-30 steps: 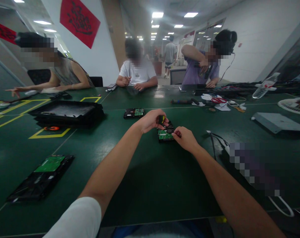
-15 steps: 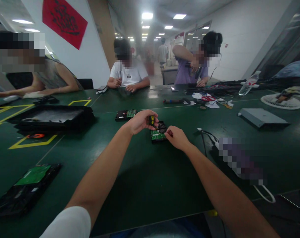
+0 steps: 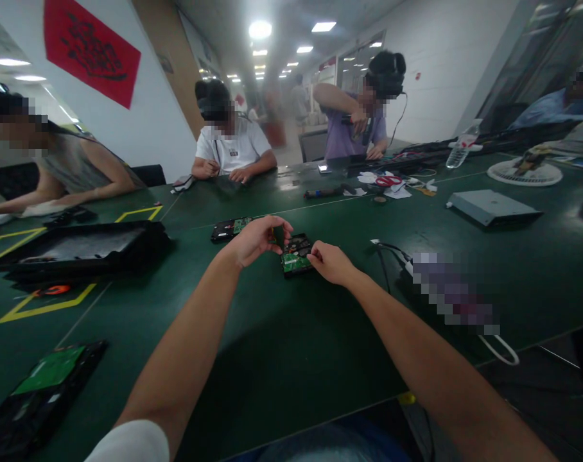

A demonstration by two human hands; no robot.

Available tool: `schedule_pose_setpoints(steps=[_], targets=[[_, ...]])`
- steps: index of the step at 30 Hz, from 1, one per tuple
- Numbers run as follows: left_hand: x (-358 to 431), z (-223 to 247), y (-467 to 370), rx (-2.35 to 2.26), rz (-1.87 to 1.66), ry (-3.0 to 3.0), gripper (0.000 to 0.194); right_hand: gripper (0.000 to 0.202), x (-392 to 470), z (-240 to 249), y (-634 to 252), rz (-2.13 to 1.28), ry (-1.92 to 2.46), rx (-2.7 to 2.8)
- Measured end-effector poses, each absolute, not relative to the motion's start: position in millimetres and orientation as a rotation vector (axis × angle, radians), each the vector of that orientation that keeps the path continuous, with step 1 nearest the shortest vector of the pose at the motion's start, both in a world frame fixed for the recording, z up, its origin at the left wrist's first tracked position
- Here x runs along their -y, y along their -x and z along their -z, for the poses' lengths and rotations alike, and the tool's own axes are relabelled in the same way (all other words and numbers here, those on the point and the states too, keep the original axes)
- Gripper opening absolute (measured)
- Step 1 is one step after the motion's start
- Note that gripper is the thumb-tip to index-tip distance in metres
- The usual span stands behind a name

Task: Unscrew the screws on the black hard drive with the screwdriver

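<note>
A hard drive (image 3: 296, 262) with a green circuit board and a dark metal part lies on the table between my hands. My left hand (image 3: 257, 242) is over its left side, thumb and fingers curled round a small black-and-yellow handle (image 3: 277, 236), mostly hidden, whose kind I cannot make out. The fingers of my right hand (image 3: 334, 262) are closed at the drive's right edge, pinching or steadying it. Just beyond my left hand lies another hard drive (image 3: 226, 229), its board facing up.
At the near left lies a larger black device (image 3: 45, 391) with a green board. A black tray (image 3: 84, 250) stands behind it. To the right are a cable (image 3: 382, 263), a blurred-out object, a grey metal box (image 3: 494, 206) and a bottle (image 3: 460, 151). Several people sit across the table (image 3: 282, 359).
The view has turned a little to the right, so everything sits further left. My left hand's fingers have turned, and the handle's yellow end shows less. My right hand stays at the drive.
</note>
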State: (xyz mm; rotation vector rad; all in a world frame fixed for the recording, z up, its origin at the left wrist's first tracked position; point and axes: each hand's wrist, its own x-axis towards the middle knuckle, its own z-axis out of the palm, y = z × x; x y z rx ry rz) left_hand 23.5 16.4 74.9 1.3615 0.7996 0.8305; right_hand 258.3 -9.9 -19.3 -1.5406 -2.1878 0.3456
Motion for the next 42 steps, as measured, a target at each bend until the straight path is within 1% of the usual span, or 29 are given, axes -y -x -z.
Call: schedule_pose_setpoints(steps=[5,13,18,23,27,30,42], targets=[[-12.8,-77.1,-28.0,-0.847,-0.903,-1.313,0.024,0.031,11.6,18.0,-254.1,-0.402,1.662,2.144],[-13.9,-76.0,-27.9,-0.852,-0.929,-1.396,0.027,0.038,6.1,25.5,-250.6,-0.373,1.757,2.109],[-15.7,-75.4,-25.8,-0.828,-0.906,-1.387,0.027,0.049,4.6,24.5,-249.2,-0.397,1.829,2.081],[-17.6,-74.9,-25.4,-0.841,-0.888,-1.385,0.029,0.043,6.6,20.3,-246.7,-0.385,1.847,2.194],[-16.1,-75.5,-25.3,-0.832,-0.918,-1.347,0.023,0.042,8.2,19.3,-245.4,-0.322,1.850,2.197],[-13.9,-77.5,-24.7,-0.827,-0.909,-1.320,0.022,0.042,8.4,19.7,-245.3,-0.342,1.869,2.185],[-14.9,-77.4,-22.8,-0.842,-0.918,-1.327,0.026,0.042,6.3,19.0,-244.8,-0.300,1.896,2.194]])
